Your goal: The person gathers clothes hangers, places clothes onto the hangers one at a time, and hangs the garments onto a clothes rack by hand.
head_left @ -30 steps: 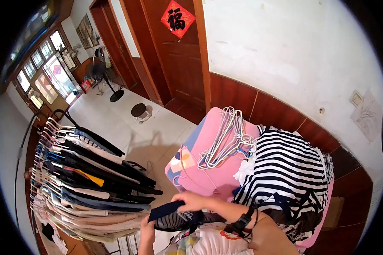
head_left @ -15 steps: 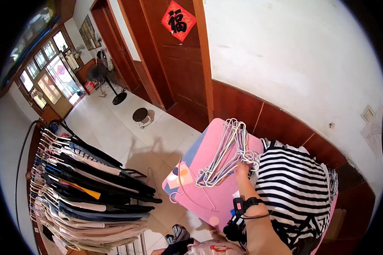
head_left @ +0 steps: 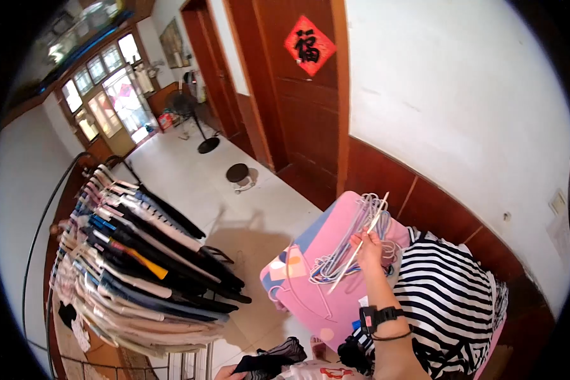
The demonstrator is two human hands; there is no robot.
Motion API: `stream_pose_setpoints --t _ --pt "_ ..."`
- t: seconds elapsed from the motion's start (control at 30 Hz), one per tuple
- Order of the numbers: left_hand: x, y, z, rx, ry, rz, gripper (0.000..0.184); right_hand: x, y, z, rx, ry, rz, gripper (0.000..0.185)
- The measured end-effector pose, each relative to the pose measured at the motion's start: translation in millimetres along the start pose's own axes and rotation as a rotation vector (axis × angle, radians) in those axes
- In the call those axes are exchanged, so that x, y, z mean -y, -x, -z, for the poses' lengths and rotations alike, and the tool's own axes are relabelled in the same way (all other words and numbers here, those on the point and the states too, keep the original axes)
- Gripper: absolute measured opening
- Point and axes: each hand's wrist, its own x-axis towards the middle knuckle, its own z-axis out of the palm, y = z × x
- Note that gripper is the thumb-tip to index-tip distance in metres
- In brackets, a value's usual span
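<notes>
Raised since earlier: slender cream hanger [head_left: 378, 214], in closed right hand [head_left: 368, 249], near far edge of pink-covered table [head_left: 341, 307]; left hand [head_left: 232, 373], partly visible, grasping dark striped cloth [head_left: 267, 362].

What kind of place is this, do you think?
Most likely a hallway or living area in someone's home. Clothes hang closely packed along a rack, a wooden door bears a red diamond-shaped paper, and a standing fan is farther back on the pale floor.
</notes>
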Motion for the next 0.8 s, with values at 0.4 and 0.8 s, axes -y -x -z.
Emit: stream_pose_setpoints --t 0.4,0.8 --pt "84.3 41.4 40.2 -0.027 0.350 -0.056 0.023 9.8 149.9 -106.1 0.274 0.611 0.337 0.047" --pt "171.6 105.1 121.6 -0.276 0.805 -0.311 0.033 -81.2 292.7 -165.9 0.746 1.185 0.600 0.026"
